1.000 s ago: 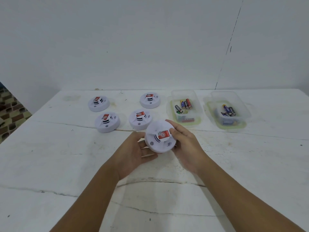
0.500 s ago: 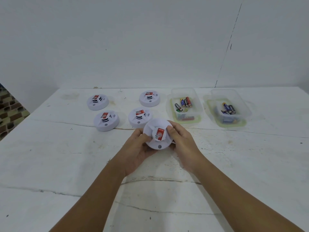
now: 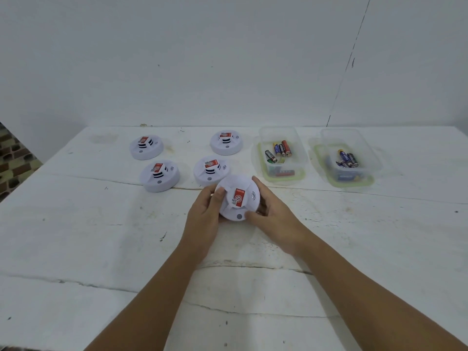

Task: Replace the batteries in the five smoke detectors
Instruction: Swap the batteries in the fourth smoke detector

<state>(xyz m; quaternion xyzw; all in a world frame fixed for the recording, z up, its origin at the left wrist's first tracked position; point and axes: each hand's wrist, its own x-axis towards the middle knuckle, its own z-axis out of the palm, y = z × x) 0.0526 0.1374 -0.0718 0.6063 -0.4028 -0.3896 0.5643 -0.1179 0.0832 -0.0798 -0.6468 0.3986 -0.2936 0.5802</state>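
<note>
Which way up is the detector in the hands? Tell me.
Face up: the smoke detector, gripped by the left hand and right hand, shows its red label, vents and grey button. Its back is hidden.

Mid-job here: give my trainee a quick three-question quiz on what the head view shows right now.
1. True or false: both hands grip one smoke detector.
2. How many detectors sit untouched on the table?
3. Which holds batteries with red casings: A) the left container, B) the right container?

Key:
1. True: the left hand and right hand grip its rim.
2. Four.
3. A.
</note>
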